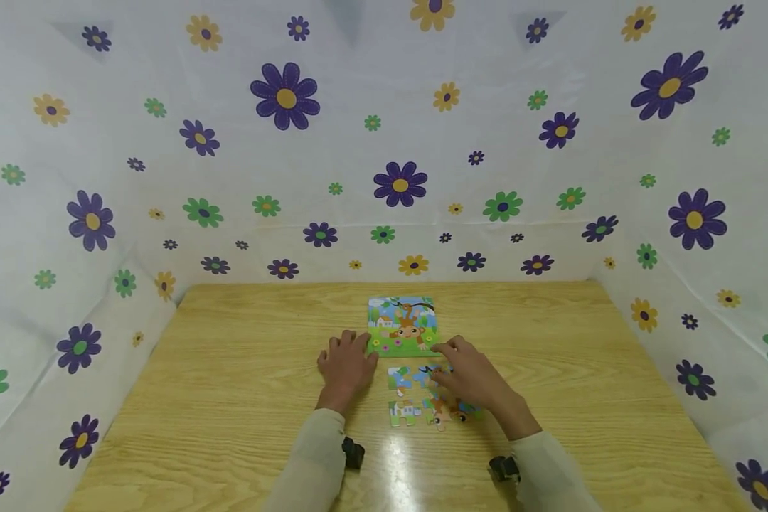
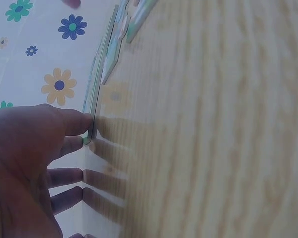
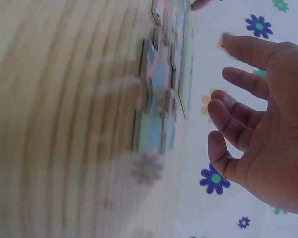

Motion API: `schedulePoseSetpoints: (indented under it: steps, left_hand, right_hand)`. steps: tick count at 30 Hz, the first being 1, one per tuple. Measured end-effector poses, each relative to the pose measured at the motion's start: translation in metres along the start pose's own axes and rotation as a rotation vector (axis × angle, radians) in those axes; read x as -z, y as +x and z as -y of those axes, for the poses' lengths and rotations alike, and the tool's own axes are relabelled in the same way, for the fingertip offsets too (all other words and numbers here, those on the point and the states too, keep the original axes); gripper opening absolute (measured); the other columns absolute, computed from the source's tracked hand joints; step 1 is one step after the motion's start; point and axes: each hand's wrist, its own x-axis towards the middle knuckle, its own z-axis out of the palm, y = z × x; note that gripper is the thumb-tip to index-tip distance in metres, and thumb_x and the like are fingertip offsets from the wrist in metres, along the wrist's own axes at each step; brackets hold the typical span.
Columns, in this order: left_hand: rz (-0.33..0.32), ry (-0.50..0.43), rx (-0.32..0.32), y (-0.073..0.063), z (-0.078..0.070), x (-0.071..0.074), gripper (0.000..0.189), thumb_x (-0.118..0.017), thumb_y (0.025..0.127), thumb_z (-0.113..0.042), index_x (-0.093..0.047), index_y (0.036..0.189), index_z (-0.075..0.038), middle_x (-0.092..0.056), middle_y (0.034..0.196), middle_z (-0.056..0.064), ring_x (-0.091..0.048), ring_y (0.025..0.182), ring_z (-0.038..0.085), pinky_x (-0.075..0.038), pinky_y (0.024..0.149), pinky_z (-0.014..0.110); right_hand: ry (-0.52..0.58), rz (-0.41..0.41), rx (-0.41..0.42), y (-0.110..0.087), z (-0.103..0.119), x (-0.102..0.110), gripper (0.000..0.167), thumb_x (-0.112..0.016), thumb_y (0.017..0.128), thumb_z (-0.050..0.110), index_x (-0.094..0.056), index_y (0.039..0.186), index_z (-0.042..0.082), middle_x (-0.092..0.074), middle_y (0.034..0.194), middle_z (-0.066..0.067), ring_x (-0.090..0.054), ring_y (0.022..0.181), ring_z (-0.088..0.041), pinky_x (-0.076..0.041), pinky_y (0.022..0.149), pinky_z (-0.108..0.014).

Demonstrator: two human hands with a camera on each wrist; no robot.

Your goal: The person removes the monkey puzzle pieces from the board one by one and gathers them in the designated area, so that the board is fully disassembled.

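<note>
A picture board (image 1: 402,328) with a cartoon monkey on a green meadow lies flat on the table. At its left edge rests my left hand (image 1: 348,366), fingers spread, fingertips on the tabletop; in the left wrist view, the thumb touches the board's edge. Below the board are jigsaw puzzle pieces (image 1: 404,412) with parts of the same monkey picture, some joined and some with gaps between them. My right hand (image 1: 476,384) hovers over their right side and hides part of them. Its fingers are loosely bent and hold nothing, as the right wrist view shows.
The wooden table (image 1: 249,370) extends to both sides of the hands. White flower-printed cloth (image 1: 345,156) walls in the back and both sides. Each wrist wears a small black camera, such as the left one (image 1: 353,453).
</note>
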Motion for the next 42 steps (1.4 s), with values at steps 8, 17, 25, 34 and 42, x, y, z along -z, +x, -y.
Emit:
schedulePoseSetpoints:
  steps: [8, 17, 25, 34, 42]
  left_hand:
    - [0.003, 0.004, 0.001, 0.001, 0.003, -0.003, 0.045, -0.057, 0.095, -0.041, -0.055, 0.137, -0.025, -0.048, 0.143, 0.007, -0.041, 0.131, 0.036, -0.033, 0.101, 0.065]
    - [-0.001, 0.025, 0.013, 0.002, 0.005, -0.005, 0.044, -0.057, 0.095, -0.042, -0.056, 0.136, -0.025, -0.049, 0.142, 0.006, -0.042, 0.129, 0.035, -0.034, 0.100, 0.065]
    - [0.001, 0.024, 0.006, 0.000, 0.004, -0.003, 0.044, -0.056, 0.095, -0.042, -0.056, 0.136, -0.026, -0.048, 0.142, 0.006, -0.042, 0.130, 0.035, -0.034, 0.099, 0.065]
    - [-0.001, 0.018, 0.004, 0.001, 0.002, 0.001, 0.043, -0.055, 0.096, -0.042, -0.055, 0.136, -0.027, -0.048, 0.142, 0.005, -0.042, 0.130, 0.035, -0.033, 0.101, 0.065]
    - [0.003, 0.002, 0.003, 0.001, 0.003, -0.002, 0.043, -0.055, 0.096, -0.043, -0.055, 0.136, -0.028, -0.047, 0.143, 0.004, -0.040, 0.130, 0.034, -0.033, 0.100, 0.064]
  right_hand:
    - [0.033, 0.065, -0.044, 0.024, 0.003, -0.013, 0.048, -0.057, 0.097, 0.035, -0.053, 0.139, 0.012, -0.054, 0.115, -0.009, -0.052, 0.088, -0.017, -0.046, 0.076, -0.035]
    - [-0.009, 0.133, -0.082, 0.049, 0.018, -0.022, 0.050, -0.060, 0.096, 0.034, -0.053, 0.139, 0.012, -0.052, 0.116, -0.010, -0.052, 0.090, -0.020, -0.047, 0.077, -0.037]
    - [-0.030, 0.135, -0.032, 0.069, 0.028, -0.028, 0.044, -0.062, 0.095, 0.030, -0.057, 0.134, 0.013, -0.053, 0.115, -0.013, -0.054, 0.091, -0.023, -0.049, 0.076, -0.040]
    - [-0.042, 0.162, -0.046, 0.088, 0.030, -0.036, 0.044, -0.058, 0.097, 0.032, -0.054, 0.136, 0.013, -0.050, 0.109, -0.011, -0.049, 0.081, -0.019, -0.047, 0.071, -0.035]
    - [-0.014, 0.157, -0.097, 0.098, 0.033, -0.039, 0.040, -0.061, 0.096, 0.032, -0.060, 0.128, 0.009, -0.057, 0.123, -0.012, -0.057, 0.105, -0.025, -0.052, 0.083, -0.040]
